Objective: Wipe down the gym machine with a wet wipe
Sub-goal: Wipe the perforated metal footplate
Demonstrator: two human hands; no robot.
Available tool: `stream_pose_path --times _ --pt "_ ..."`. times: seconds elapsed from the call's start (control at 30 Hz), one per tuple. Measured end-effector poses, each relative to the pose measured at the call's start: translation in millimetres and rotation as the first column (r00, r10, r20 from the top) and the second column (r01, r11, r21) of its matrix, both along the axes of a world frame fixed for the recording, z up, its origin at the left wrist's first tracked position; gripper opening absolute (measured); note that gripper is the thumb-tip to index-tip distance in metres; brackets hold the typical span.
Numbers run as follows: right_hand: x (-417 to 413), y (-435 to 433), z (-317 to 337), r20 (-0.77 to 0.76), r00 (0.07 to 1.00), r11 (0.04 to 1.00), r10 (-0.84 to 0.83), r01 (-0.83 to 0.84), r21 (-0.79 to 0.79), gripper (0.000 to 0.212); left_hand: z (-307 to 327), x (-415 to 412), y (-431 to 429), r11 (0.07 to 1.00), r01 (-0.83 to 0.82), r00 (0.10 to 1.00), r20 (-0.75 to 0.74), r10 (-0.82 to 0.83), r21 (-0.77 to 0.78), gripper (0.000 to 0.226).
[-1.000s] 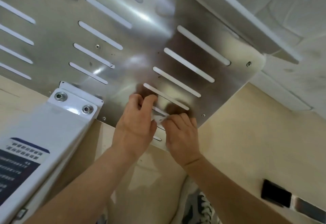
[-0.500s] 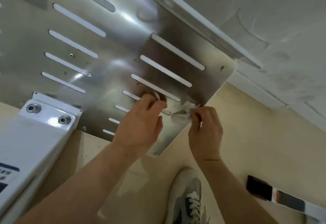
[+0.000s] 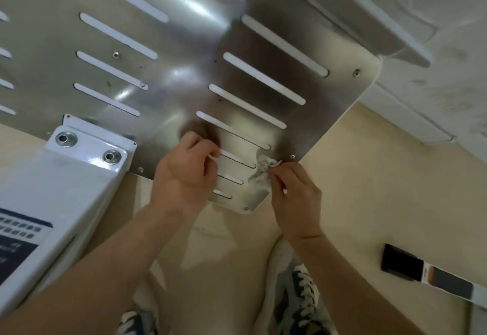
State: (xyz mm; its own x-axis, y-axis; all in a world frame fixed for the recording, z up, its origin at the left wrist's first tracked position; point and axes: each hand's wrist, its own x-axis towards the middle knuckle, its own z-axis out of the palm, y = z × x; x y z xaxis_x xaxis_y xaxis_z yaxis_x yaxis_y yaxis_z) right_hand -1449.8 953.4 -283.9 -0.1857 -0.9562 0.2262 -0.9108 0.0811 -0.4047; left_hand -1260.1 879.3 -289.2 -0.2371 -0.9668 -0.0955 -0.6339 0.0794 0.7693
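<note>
The right hand [image 3: 295, 197] pinches the crumpled wet wipe [image 3: 259, 175] against the slotted metal plate [image 3: 184, 44], just beyond its fingertips, right of the left hand [image 3: 185, 173], whose fingers curl on the plate; whether they hold anything is unclear

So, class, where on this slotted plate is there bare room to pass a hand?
Bare: the strip down the plate between its two columns of slots, and the band between the right-hand slots and the plate's right edge. Crowded: the lower corner, where the left hand, the wipe and the right hand sit.
</note>
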Motion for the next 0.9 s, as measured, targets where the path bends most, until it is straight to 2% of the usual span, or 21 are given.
stream_pose_path --times 0.13,0.27,0.43,0.63,0.73,0.83,0.9 --pt "43 29 -45 0.000 0.998 0.989 0.058 -0.058 0.138 0.012 -8 16 14 0.999 0.045 0.997 0.070 -0.045 0.007 0.012" --pt "55 38 -56 -0.001 0.999 0.976 0.055 -0.053 0.209 0.003 -16 16 26 0.991 0.036 0.993 0.111 -0.051 0.128 0.013" --pt "10 35 -28 0.011 0.981 0.980 -0.191 0.191 0.049 0.009 -18 7 30 0.964 -0.018 0.995 0.103 -0.010 0.266 0.018" --pt "24 49 -42 0.111 0.941 0.943 -0.320 0.305 0.133 0.012 -19 -1 31 0.950 -0.059 0.993 0.112 0.025 0.307 0.019" --pt "35 52 -44 0.123 0.948 0.945 -0.292 0.267 0.187 0.013 -21 -2 36 0.940 -0.059 0.994 0.108 0.024 0.336 0.019" --pt "49 55 -51 0.130 0.931 0.925 -0.342 0.309 0.222 0.011 -20 -6 38 0.936 -0.069 0.994 0.104 0.035 0.346 0.020" --pt "61 52 -56 0.103 0.976 0.960 -0.191 0.164 0.226 0.012 -18 -6 38 0.932 -0.074 0.994 0.105 0.039 0.354 0.022"
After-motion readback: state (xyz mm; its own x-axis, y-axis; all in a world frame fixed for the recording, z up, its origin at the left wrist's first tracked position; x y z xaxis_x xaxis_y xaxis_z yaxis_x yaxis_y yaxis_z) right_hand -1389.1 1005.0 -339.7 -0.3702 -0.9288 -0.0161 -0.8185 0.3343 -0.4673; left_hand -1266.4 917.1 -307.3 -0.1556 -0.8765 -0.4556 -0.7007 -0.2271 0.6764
